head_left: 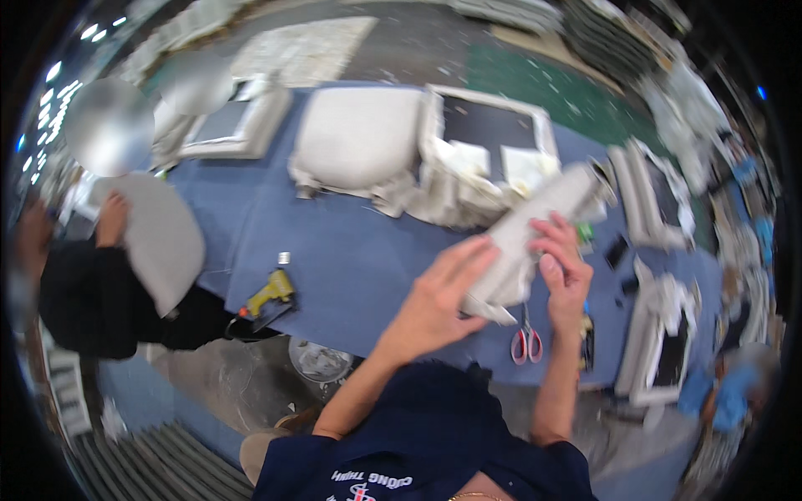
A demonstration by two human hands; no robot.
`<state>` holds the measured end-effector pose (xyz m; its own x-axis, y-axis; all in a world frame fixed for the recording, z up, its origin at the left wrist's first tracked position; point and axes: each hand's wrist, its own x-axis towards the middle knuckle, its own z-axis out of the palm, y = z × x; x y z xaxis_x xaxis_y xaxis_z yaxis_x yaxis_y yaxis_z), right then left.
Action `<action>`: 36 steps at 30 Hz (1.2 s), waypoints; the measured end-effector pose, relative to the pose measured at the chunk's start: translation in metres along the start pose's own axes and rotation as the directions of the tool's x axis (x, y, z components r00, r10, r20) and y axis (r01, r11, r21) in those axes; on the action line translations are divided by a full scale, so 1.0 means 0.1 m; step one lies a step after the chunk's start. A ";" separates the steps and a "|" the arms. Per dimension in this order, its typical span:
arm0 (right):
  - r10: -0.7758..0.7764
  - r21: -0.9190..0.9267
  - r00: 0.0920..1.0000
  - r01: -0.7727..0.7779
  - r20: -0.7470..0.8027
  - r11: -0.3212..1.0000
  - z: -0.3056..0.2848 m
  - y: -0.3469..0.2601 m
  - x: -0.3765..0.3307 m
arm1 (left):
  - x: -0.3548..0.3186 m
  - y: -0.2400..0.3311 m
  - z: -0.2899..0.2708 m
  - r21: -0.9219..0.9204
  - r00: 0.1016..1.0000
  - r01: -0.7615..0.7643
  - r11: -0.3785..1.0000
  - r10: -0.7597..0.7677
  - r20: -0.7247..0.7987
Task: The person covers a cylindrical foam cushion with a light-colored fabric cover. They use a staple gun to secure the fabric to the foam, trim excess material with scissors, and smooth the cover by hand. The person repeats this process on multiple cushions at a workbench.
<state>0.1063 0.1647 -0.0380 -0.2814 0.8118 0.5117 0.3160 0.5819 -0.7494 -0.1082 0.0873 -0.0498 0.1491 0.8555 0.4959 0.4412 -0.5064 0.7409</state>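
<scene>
A beige fabric-covered cushion or panel (543,200) is tilted above the blue table, seen nearly edge-on, with loose fabric along its lower end. My left hand (443,292) grips its near left end, fingers on top and thumb below. At its right side my right hand (564,259) has bent fingers pressed on the cover, with the thumb close to the edge. Below the cushion, between my forearms, lie scissors with red handles (526,346). Further left rests a yellow pistol-shaped tool (271,290).
Beige upholstered pieces (359,138) line the blue table (334,275), some showing dark undersides. More padded pieces (660,342) lie at the right. A co-worker on the left holds a rounded beige panel (171,242). A round container (322,361) stands below the near edge.
</scene>
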 end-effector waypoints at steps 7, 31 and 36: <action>0.494 0.533 0.865 -0.463 0.094 0.708 0.13 -0.15 -0.80 | 0.16 0.00 0.13 0.030 0.992 -0.124 0.992 0.124 -0.019; 0.492 0.220 0.869 -0.492 0.059 0.842 0.08 -0.45 -0.57 | -0.05 0.08 0.16 0.035 0.983 -0.181 0.983 0.182 -0.019; 0.494 0.458 0.851 -0.516 0.177 0.724 0.27 -0.25 -0.77 | 0.05 -0.01 0.03 0.049 0.989 -0.135 0.990 0.138 -0.052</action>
<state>0.0959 0.0862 -0.0698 -0.2441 0.9697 -0.0090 -0.0407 -0.0195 -0.9990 -0.1052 0.0922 -0.0499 0.1620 0.7707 0.6163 0.4593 -0.6117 0.6441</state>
